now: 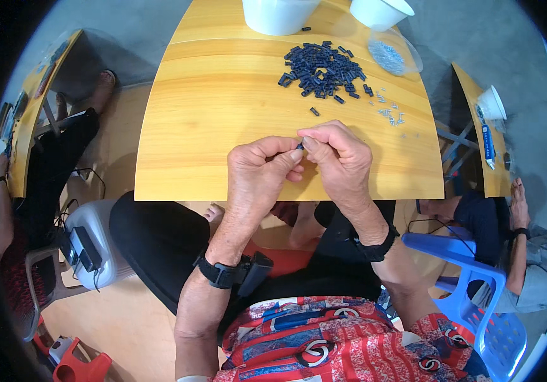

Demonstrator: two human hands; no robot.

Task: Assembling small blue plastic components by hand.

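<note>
Above the near part of the wooden table, my left hand (262,170) pinches a small black plastic piece (299,146) between thumb and fingers. My right hand (340,159) meets it there, its thumb and forefinger closed at the piece's end; whatever lies between those fingertips is hidden. A loose black piece (314,111) lies just beyond my hands. Farther off spreads a heap of similar black pieces (324,69). Scattered to its right are small silver screw-like parts (390,114), and more of these fill a clear shallow dish (414,60).
Two white tubs, one at the far middle (280,14) and one at the far right (380,13), stand on the table (191,127). People sit at side tables to the left and right. A blue plastic chair (477,280) is at my right, a grey-white chair (98,242) at my left.
</note>
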